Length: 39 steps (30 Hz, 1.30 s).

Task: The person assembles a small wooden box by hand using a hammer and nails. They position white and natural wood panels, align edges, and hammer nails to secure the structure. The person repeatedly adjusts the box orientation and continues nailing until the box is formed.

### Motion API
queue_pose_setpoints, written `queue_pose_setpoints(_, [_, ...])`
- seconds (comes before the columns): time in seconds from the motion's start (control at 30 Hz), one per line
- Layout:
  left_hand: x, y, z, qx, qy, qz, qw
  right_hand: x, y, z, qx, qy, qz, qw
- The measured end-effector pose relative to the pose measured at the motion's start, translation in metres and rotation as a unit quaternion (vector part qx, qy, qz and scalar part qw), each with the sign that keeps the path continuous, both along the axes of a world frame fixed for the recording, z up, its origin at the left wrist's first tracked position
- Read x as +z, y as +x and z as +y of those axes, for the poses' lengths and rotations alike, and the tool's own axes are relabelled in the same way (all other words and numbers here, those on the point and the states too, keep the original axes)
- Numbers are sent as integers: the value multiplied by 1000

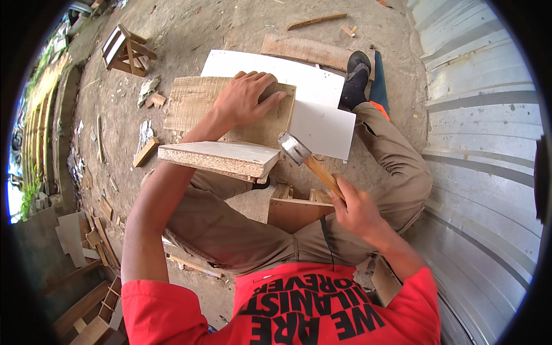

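Note:
My right hand (pixel 356 210) is closed round the wooden handle of a hammer (pixel 322 173). The hammer's metal head hangs near the right edge of a brown wooden board (pixel 192 103). My left hand (pixel 247 99) grips that board at its upper right, fingers bent over the far side and thumb toward the right edge. Nearer to me, a white-faced chipboard panel (pixel 221 155) crosses over my left forearm and hides part of it. Whether panel and board are joined I cannot tell. White panels (pixel 322 129) lie beyond and to the right of the board.
A wooden box (pixel 296 211) stands between my legs. A small wooden stool (pixel 127 52) is at the far left. A plank (pixel 305 49) lies beyond the white panels, near my shoe. Corrugated metal sheeting (pixel 477 126) walls the right side. Wood offcuts (pixel 98 247) are piled at left.

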<state>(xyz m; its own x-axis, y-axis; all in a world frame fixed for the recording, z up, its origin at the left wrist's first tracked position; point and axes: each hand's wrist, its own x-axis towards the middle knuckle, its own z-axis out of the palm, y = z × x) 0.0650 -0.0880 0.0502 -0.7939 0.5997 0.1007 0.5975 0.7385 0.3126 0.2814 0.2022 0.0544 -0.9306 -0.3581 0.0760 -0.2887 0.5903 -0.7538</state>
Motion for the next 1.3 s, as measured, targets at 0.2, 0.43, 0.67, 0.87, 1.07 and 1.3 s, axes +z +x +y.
queue_pose_setpoints(0.2, [2, 0, -1, -10, 21, -13, 1000, 29, -1, -8, -2, -25, -2, 1000])
queue_pose_setpoints(0.43, [-1, 1, -2, -21, 49, 8, 999, 13, 2, -9, 8, 28, -13, 999])
queue_pose_setpoints(0.67, [1, -1, 0, -9, 44, -8, 999, 29, -9, -9, 10, 67, -80, 995])
queue_pose_setpoints(0.87, [3, -1, 5, 47, 44, -29, 997, 8, -21, -6, -164, -115, -65, 978])
queue_pose_setpoints(1.07, [23, 42, -12, 53, 56, 46, 996, -29, -11, 0, -321, -207, -109, 918])
queue_pose_setpoints(1.3, [62, 92, -26, -53, 80, 259, 961, -36, 9, -29, -371, -238, -79, 894])
